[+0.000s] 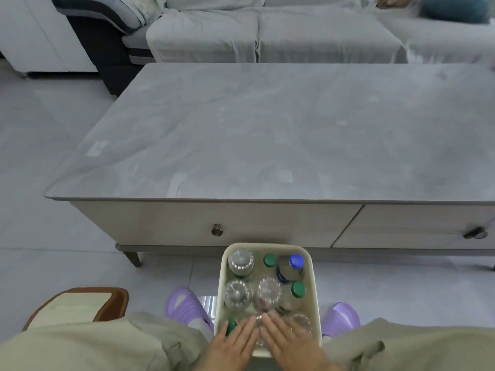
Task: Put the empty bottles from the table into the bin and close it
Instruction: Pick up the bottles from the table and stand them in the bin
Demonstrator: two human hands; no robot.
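A cream bin (312,266) stands on the floor in front of the table, between my feet, its top open. Several clear plastic bottles stand packed inside; one has a blue cap (296,260), others have green caps (269,260), some show only their bases (238,293). My left hand (235,342) and my right hand (286,341) lie flat, fingers extended, over the bin's near edge and the nearest bottles. Neither hand grips anything. No lid is in view. The grey table top (267,135) carries no bottles.
The table has two drawers with round knobs (217,230). A grey sofa (267,30) runs behind it. A wooden stool (77,306) stands at lower left. My purple slippers (184,306) flank the bin on the tiled floor.
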